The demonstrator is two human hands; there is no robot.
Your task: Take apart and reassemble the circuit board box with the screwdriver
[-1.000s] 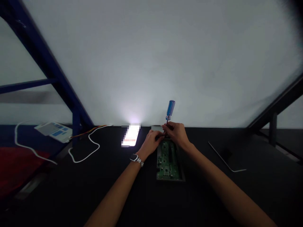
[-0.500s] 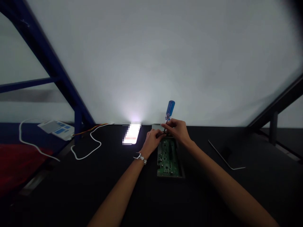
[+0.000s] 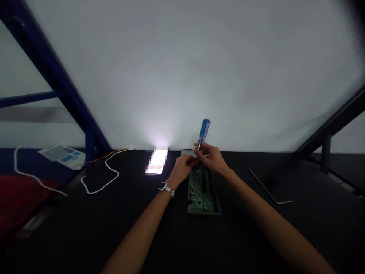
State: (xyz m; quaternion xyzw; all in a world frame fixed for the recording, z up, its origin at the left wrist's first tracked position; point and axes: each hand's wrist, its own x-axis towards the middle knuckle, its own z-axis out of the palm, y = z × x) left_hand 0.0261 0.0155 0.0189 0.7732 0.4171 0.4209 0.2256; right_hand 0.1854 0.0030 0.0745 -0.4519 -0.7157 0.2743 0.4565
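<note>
The screwdriver (image 3: pixel 204 128) at centre has a bright blue handle; below it, the circuit board (image 3: pixel 199 194) is green, speckled with pale and dark spots. The desk (image 3: pixel 114 228) is black, the wall (image 3: pixel 242 76) grey. Upper left, a deep blue beam (image 3: pixel 66 88); lower left, dark red fabric (image 3: pixel 23 201); left, a whitish card (image 3: pixel 62 156) with blue blocks.

Looks like an electronics workshop here: showing a black counter (image 3: pixel 131 198), green circuit board (image 3: pixel 201 196), blue-handled screwdriver (image 3: pixel 204 128), blue metal frame (image 3: pixel 70 101)!
</note>
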